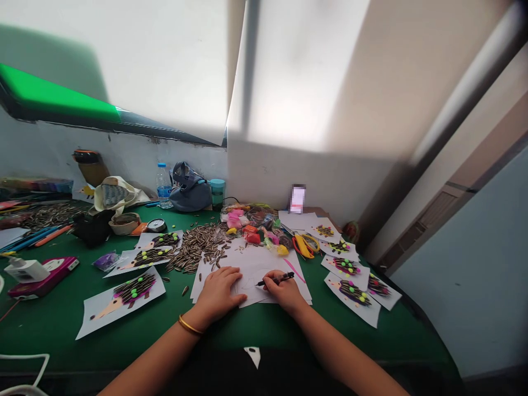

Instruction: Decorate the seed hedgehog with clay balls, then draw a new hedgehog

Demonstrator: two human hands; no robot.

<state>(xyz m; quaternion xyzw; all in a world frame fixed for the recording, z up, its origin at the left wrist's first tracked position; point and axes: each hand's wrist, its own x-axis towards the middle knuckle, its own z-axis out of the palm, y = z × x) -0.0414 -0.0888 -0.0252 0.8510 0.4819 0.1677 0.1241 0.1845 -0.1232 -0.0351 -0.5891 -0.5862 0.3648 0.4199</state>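
A stack of white paper [251, 264] lies on the green table in front of me, with faint lines drawn on the top sheet. My left hand [220, 291] rests flat on its left part, fingers spread, a gold bangle on the wrist. In my right hand [284, 291] is a black pen [282, 279], its tip touching the sheet just right of my left thumb. A pink strip [294, 270] shows on the paper's right side. Sunflower seeds [196, 247] are heaped at the upper left of the paper, a few lying on it.
Hedgehog pictures made with seeds lie on the left [124, 300] and right [355, 300]. Behind the paper are colourful clay packets [251, 225] and yellow scissors [305, 246]. A phone [297, 199] leans against the wall; a bottle [164, 187] and a grey-blue bag [190, 190] stand at the back.
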